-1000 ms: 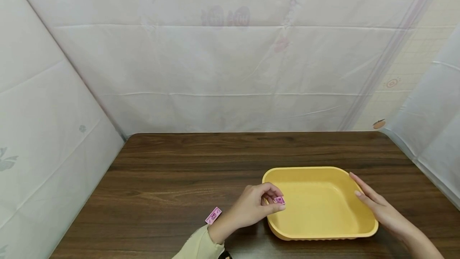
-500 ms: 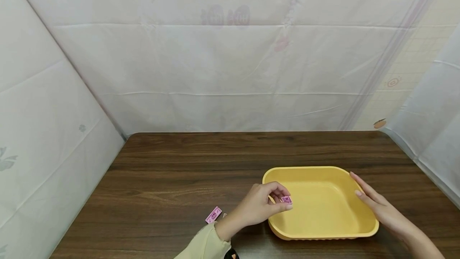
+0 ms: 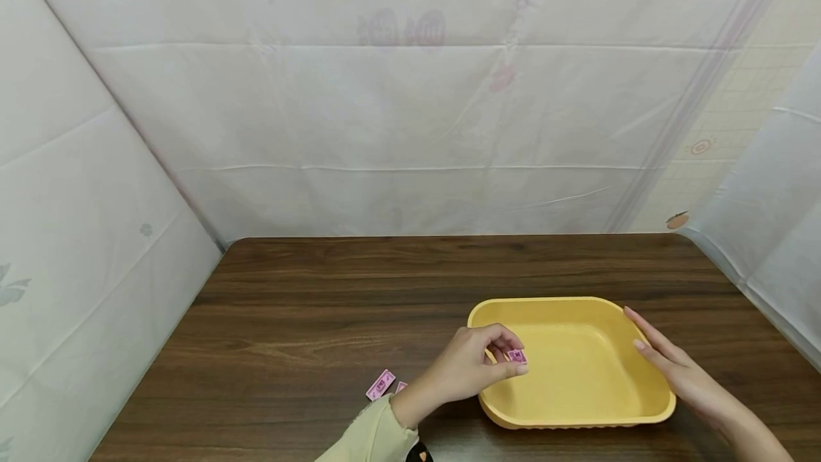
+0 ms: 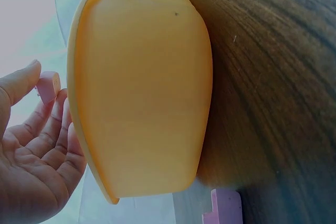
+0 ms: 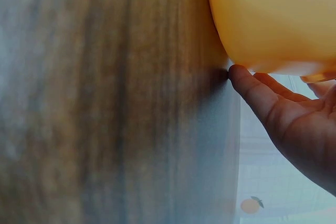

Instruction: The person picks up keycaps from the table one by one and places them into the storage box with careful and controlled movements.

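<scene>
My left hand [image 3: 471, 366] pinches a small pink block [image 3: 517, 356] with a printed face between thumb and fingertips, over the left part of a yellow plastic basin [image 3: 571, 423]. In the left wrist view this block [image 4: 50, 86] shows its plain pink side, beyond the basin's rim. My right hand [image 3: 680, 369] holds the basin's right side, its thumb at the rim and its fingers stretched along the outer wall. A printed pink block [image 3: 381, 384] lies on the table left of my left forearm. Beside it, another pink piece [image 3: 401, 386] is partly hidden by the wrist.
The basin stands on a dark wood-grain table [image 3: 288, 334]. Pale printed cloth [image 3: 410, 113] hangs behind the table and along both sides. Low in the left wrist view, a notched pink block [image 4: 228, 206] rests on the table near the basin.
My left hand has moved right with the pink block, farther over the basin. More of the second pink piece shows beside the wrist. My right hand and the basin have stayed put.
</scene>
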